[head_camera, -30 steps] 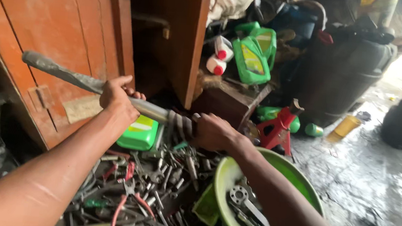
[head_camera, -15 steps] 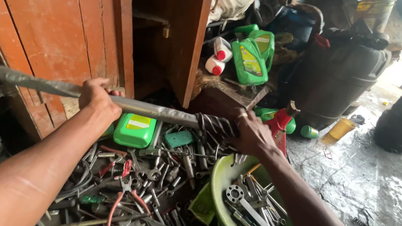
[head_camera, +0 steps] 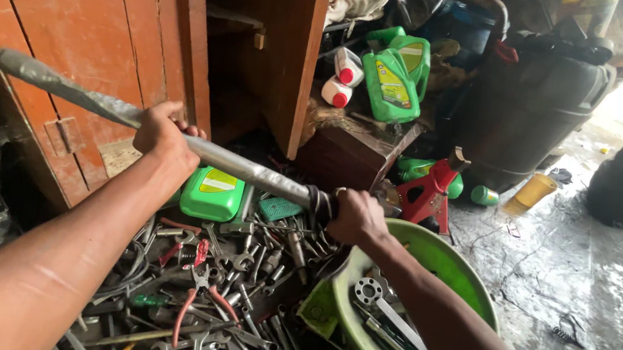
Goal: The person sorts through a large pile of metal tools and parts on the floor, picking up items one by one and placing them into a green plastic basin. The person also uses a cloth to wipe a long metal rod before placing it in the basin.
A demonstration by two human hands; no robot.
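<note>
A: What fills the frame, starting with the biggest thing?

B: A red-brown wooden cabinet (head_camera: 110, 38) takes the upper left, its door ajar. At upper right stands a dark drum (head_camera: 535, 106). Along the bottom, a heap of wrenches and pliers (head_camera: 214, 296) lies loose on the floor beside a green plastic basin (head_camera: 462, 283) holding more metal parts — probably dumped there for easy picking.

A: And what is being held?

B: A long grey metal bar (head_camera: 243, 164) runs from upper left down to centre, raised clear of the heap. It likely takes two grips because of its length and weight.

A: How are the hands set?

B: The left hand (head_camera: 165, 133) is clenched around the bar near its middle. The right hand (head_camera: 357, 214) is closed over the lower end, where the bar looks wrapped or threaded — I cannot tell which.

A: Anything smaller nearby?

B: A green oil jug (head_camera: 395, 72) on a box at top centre, a flat green container (head_camera: 213, 192) under the bar, and a red jack stand (head_camera: 433, 192) just right of the right hand.
</note>
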